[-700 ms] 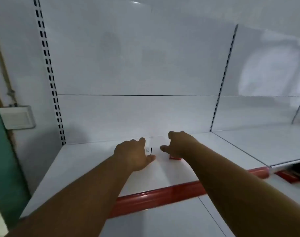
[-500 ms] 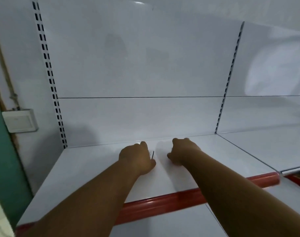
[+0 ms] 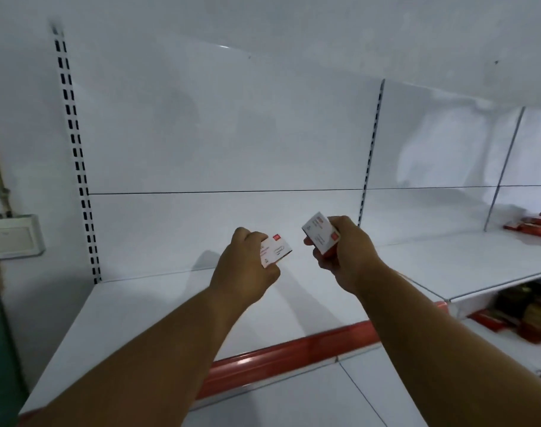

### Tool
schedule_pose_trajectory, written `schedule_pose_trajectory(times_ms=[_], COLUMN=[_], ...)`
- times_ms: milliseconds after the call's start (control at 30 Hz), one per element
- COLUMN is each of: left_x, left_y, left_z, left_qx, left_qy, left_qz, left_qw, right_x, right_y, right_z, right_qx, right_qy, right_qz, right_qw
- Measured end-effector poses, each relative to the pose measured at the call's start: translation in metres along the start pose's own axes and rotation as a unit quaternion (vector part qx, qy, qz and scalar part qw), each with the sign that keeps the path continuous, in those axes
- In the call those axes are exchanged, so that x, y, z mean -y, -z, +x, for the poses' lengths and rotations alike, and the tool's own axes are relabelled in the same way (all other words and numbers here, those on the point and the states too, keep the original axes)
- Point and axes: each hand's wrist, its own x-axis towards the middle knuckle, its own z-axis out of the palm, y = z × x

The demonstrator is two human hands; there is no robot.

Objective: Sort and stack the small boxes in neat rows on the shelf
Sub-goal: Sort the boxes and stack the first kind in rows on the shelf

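Each hand holds one small white box with red print, lifted above the white shelf (image 3: pixel 139 306). My left hand (image 3: pixel 243 269) grips the left box (image 3: pixel 275 249), which lies nearly flat and sticks out to the right of my fingers. My right hand (image 3: pixel 344 252) grips the right box (image 3: pixel 320 234), tilted with its printed face toward me. The two boxes are apart, a short gap between them. The shelf has a red front lip (image 3: pixel 293 352).
Red boxes (image 3: pixel 532 224) lie at the back of the neighbouring shelf on the far right. More red items and jars (image 3: pixel 537 318) sit on the lower shelf at right. A wall switch box (image 3: pixel 13 237) hangs at the left.
Both hands were pressing down on the shelf surface close together; now they have lifted, each holding a small box, and moved slightly apart. The camera view has shifted left.
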Motion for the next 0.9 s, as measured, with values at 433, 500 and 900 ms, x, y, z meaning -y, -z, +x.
schedule_pose_trajectory(times_ms=[433, 500, 900], left_x=[-0.129, -0.166, -0.387], left_y=[-0.090, -0.117, -0.323], left_z=[0.025, 0.032, 0.087], left_qx=[0.099, 0.120, 0.263], left_qy=[-0.064, -0.055, -0.070], left_qz=[-0.123, -0.161, -0.294], left_qw=[0.985, 0.978, 0.916], right_x=[0.046, 0.050, 0.109], right_y=[0.145, 0.185, 0.450], right_z=[-0.021, -0.020, 0.026], right_qx=[-0.017, -0.050, -0.223], right_qy=[0.098, 0.104, 0.100], right_qz=[0.072, 0.061, 0.008], right_qw=[0.992, 0.991, 0.970])
